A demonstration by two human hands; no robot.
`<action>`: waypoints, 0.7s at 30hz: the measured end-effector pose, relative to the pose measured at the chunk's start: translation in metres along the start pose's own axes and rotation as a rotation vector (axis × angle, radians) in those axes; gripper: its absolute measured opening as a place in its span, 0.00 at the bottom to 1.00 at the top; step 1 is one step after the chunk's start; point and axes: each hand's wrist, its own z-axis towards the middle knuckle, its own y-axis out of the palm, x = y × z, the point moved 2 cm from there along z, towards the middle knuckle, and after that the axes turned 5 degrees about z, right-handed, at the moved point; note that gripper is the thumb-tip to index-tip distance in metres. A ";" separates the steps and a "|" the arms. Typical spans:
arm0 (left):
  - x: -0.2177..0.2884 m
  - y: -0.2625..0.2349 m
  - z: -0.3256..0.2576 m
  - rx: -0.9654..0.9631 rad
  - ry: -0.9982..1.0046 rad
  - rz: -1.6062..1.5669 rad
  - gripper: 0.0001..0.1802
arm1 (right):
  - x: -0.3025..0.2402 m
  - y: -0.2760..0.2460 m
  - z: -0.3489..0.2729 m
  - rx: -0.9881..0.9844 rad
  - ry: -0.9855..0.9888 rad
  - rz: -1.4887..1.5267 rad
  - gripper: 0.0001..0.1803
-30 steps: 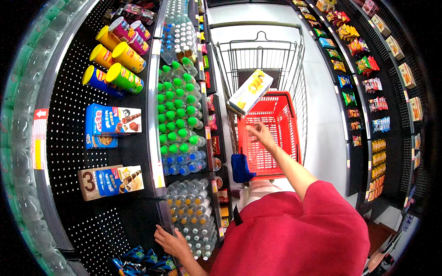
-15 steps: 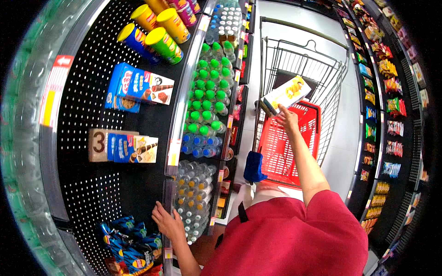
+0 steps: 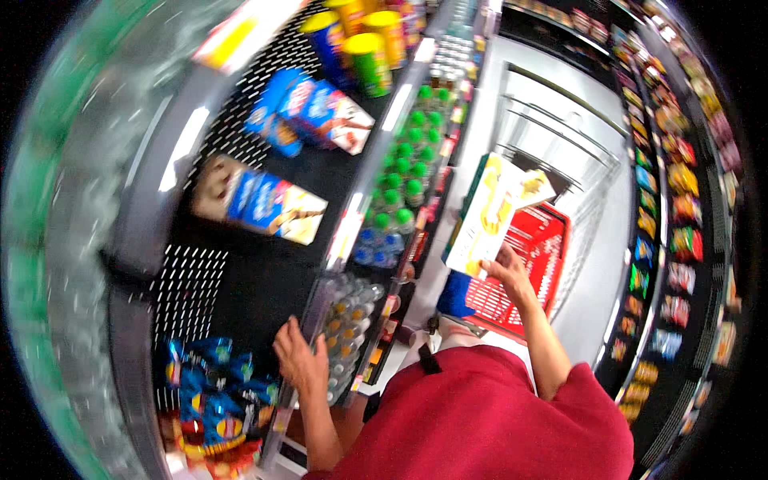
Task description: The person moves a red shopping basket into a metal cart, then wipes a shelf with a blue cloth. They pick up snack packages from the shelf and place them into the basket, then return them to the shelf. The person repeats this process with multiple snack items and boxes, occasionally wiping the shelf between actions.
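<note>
My right hand [image 3: 506, 272] grips the lower end of a white and yellow carton [image 3: 482, 220], holding it upright over the shopping cart [image 3: 596, 156]. Behind the carton's upper right side, another white and yellow piece [image 3: 534, 189] shows; whether it is a second package or part of the carton, I cannot tell. A red shopping basket [image 3: 565, 240] sits in the cart, partly covered by my hand and forearm. My left hand [image 3: 301, 358] is open and empty at the front edge of the black shelf [image 3: 248, 296], fingers extended. Blue snack bags [image 3: 216, 396] lie beside it.
Blue snack boxes [image 3: 320, 112], a brown-ended box group [image 3: 260, 200] and chip canisters [image 3: 368, 60] stand on the shelf. Below are green-capped bottles [image 3: 404, 164]. A dark blue object [image 3: 456, 296] is beside the basket. Packed snack racks [image 3: 680, 200] line the right.
My right hand has drawn the carton nearer and turned it more upright. The view has swung, blurring the shelves. My left hand stays near the shelf edge.
</note>
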 end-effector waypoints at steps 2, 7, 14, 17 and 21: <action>-0.011 -0.002 0.004 0.093 0.066 -0.269 0.34 | 0.012 0.023 -0.013 -0.090 0.015 -0.020 0.36; 0.000 -0.028 -0.004 -0.079 0.093 -0.868 0.36 | 0.006 0.111 -0.031 -0.426 0.098 -0.112 0.34; -0.014 -0.028 -0.019 -0.090 -0.002 -1.180 0.34 | -0.030 0.236 -0.026 -0.854 -0.287 -0.643 0.30; -0.035 -0.019 -0.012 0.049 -0.104 -1.233 0.27 | -0.030 0.286 -0.012 -0.924 -0.537 -0.714 0.32; -0.054 -0.010 0.022 0.213 -0.226 -1.298 0.28 | -0.013 0.342 0.009 -0.909 -0.596 -0.676 0.32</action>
